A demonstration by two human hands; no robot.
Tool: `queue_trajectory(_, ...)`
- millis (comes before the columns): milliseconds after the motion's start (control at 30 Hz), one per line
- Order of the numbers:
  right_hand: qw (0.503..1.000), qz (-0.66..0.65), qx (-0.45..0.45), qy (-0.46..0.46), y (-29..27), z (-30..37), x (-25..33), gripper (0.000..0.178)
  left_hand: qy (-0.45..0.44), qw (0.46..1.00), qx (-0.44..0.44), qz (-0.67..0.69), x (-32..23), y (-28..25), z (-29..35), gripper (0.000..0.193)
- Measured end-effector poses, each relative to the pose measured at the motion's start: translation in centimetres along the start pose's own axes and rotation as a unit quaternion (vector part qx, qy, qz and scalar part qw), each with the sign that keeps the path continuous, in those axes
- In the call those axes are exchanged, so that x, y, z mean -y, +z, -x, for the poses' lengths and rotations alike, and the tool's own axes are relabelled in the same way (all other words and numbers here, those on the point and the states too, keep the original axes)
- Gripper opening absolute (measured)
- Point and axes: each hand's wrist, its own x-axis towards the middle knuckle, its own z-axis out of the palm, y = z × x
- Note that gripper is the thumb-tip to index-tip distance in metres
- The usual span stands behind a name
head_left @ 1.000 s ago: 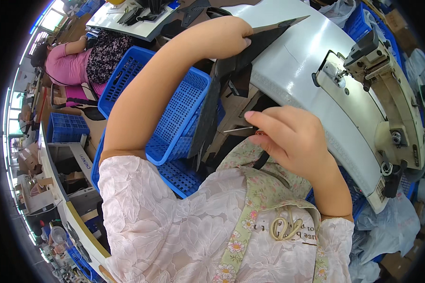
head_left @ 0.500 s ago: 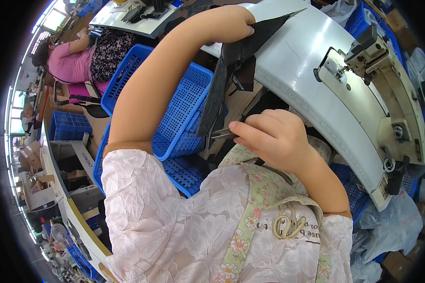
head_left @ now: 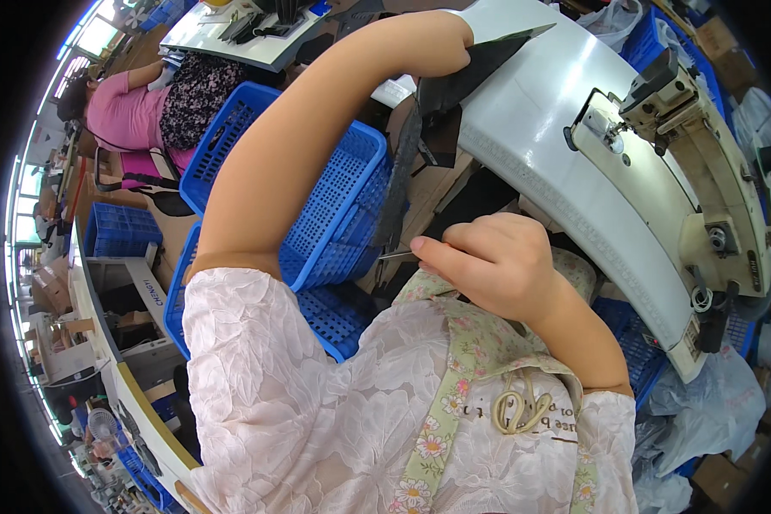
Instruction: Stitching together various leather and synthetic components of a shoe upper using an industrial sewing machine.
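Note:
My left hand [head_left: 441, 47] is stretched far forward at the table's left end. Its fingers are closed on a black fabric piece [head_left: 467, 75], part of which lies on the white tabletop. A long dark strip [head_left: 396, 180] of it hangs past the table edge, down toward my lap. Close to my apron, my right hand [head_left: 499, 265] is closed around a thin pointed metal tool [head_left: 395, 255]. Only its slim tip shows, pointing left near the strip's lower end; the handle is hidden in my fingers.
A sewing machine [head_left: 694, 154] stands on the white table [head_left: 565, 94] at right. Blue plastic baskets [head_left: 338, 193] are stacked left of my lap. At far left a person in pink [head_left: 128, 116] sits by another table. Clear plastic bags [head_left: 702, 411] lie lower right.
My left hand has shifted slightly right with the fabric, and the hanging strip has swung a little right. The tool's tip shows as one thin point now, where two prongs showed before.

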Motion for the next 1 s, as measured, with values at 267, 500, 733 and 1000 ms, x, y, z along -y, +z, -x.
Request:
queue_trajectory(267, 0.993, 0.065, -0.016, 0.099, -6.5, 0.9, 3.1, 0.042, 0.038, 0.987, 0.096, -0.121, -4.6, -2.2, -0.8, 0.029)
queue_trajectory(500, 0.951, 0.117, 0.035, 0.283, -10.6, 1.4, 7.2, 0.043, -0.006, 0.98, 0.175, -0.098, -10.2, -2.2, -2.4, 0.031)
queue_trajectory(733, 0.908, 0.186, 0.138, 0.349, -11.6, 1.8, 9.7, 0.042, 0.072, 0.982, 0.153, -0.08, -13.7, -0.8, -3.0, 0.03)
queue_trajectory(1000, 0.852, 0.299, 0.235, 0.359, -10.4, 1.8, 9.8, 0.04, 0.124, 0.981, 0.141, -0.051, -15.1, 0.1, -2.1, 0.03)
